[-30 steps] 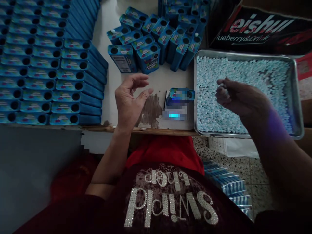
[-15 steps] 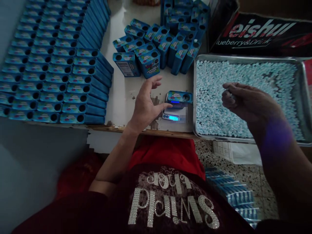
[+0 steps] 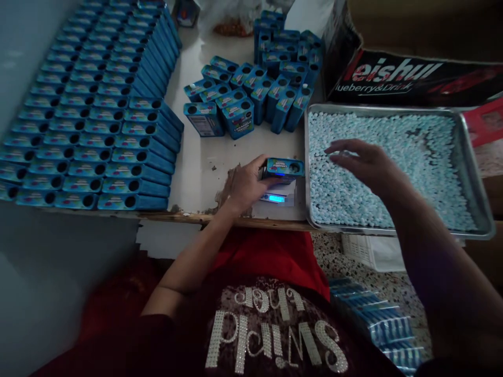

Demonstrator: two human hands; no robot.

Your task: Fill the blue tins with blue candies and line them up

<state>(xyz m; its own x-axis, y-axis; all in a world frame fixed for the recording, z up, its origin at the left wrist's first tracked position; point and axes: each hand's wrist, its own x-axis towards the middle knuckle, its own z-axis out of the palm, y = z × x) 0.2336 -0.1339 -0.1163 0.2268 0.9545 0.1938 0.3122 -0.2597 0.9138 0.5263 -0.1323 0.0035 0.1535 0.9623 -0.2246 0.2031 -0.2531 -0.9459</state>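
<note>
A blue tin (image 3: 285,167) stands on a small digital scale (image 3: 275,198) with a lit blue display. My left hand (image 3: 249,183) is closed around the left end of this tin, thumb on the near side. Over the left part of a metal tray (image 3: 309,173) of pale blue and white candies (image 3: 353,204) hovers my right hand (image 3: 363,159). Its thumb and fingers are a little apart, and no candy can be made out between them. Candies show through the round hole in the tin's top.
Rows of blue tins (image 3: 94,125) fill the table's left side. More tins (image 3: 238,118) stand loosely grouped behind the scale. A black cardboard box (image 3: 393,78) is behind the tray, with a red item (image 3: 485,123) at right. Wrapped blue packs (image 3: 381,319) lie below.
My left hand has closed on the tin on the scale. My right hand has moved left over the tray, and its fingers have loosened. The view has shifted slightly.
</note>
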